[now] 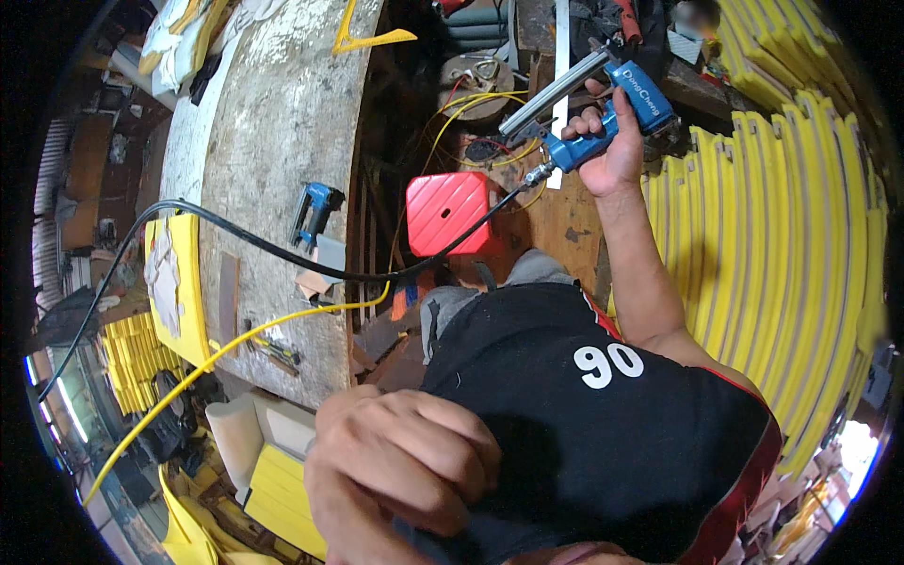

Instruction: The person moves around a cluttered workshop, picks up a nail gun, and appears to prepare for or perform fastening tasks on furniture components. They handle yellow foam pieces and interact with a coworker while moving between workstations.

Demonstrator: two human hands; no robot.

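Observation:
My right hand (pixel 617 146) is wrapped round the handle of a blue pneumatic nail gun (pixel 650 99), raised at arm's length on the right. Its long silver magazine slants between the hand and the gun's nose. From a metal coupling at the handle's base, a black air hose (pixel 311 273) sags leftward across the workbench (pixel 254 141). My left hand (pixel 400 452) is closed, close to the camera in front of my black shirt. Its curled fingers hide whatever may be inside. A smaller blue staple gun (pixel 316 209) lies on the bench, touched by neither hand.
A red plastic stool (pixel 447 215) stands beside the bench. Tall stacks of yellow-edged panels (pixel 763 245) rise close by my right arm. A yellow hose (pixel 217 358) crosses the lower left. A yellow square (pixel 377 40) and pliers (pixel 275 353) lie on the bench.

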